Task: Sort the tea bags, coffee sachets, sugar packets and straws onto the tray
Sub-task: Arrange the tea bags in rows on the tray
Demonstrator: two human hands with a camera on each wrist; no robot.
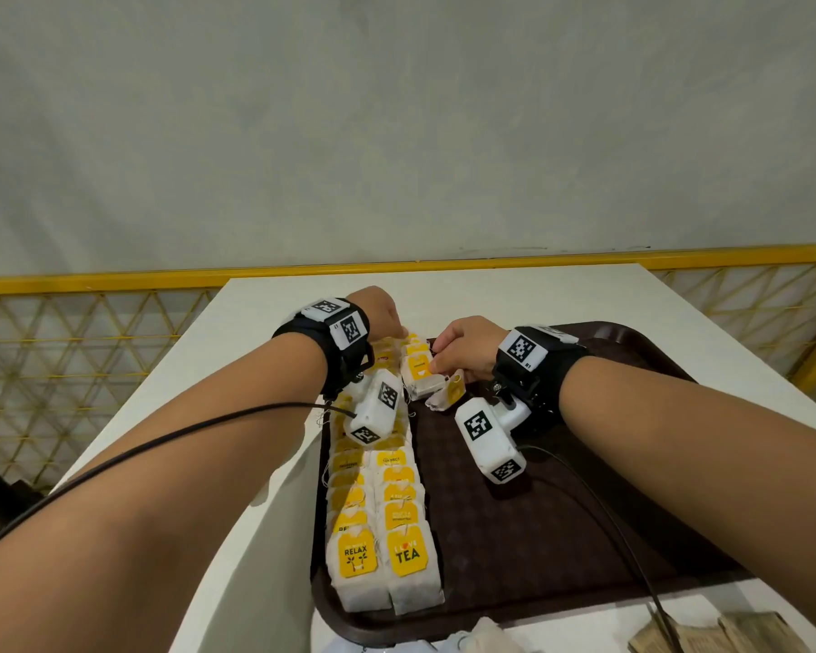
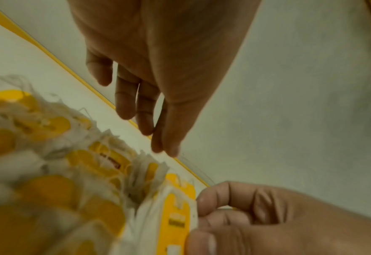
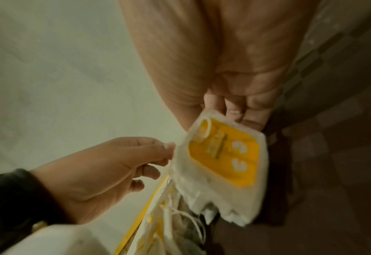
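Note:
Two long rows of yellow-tagged tea bags (image 1: 378,506) lie along the left side of the dark brown tray (image 1: 561,534). At the rows' far end my right hand (image 1: 444,360) grips a small stack of tea bags (image 1: 418,369), thumb on one side and fingers behind it (image 3: 234,112). The same stack (image 2: 175,215) shows in the left wrist view, as does the right hand (image 2: 234,215). My left hand (image 1: 396,329) hovers just left of the stack's top corner, thumb and forefinger (image 2: 164,148) pinched on what looks like a thin thread. One loose tea bag (image 1: 448,393) lies tilted beside the stack.
The tray sits on a white table (image 1: 265,322) with a yellow mesh railing (image 1: 90,360) behind it. Brown paper packets (image 1: 726,633) and some white items (image 1: 481,638) lie on the table at the near edge. Black cables (image 1: 608,520) run from both wrist cameras.

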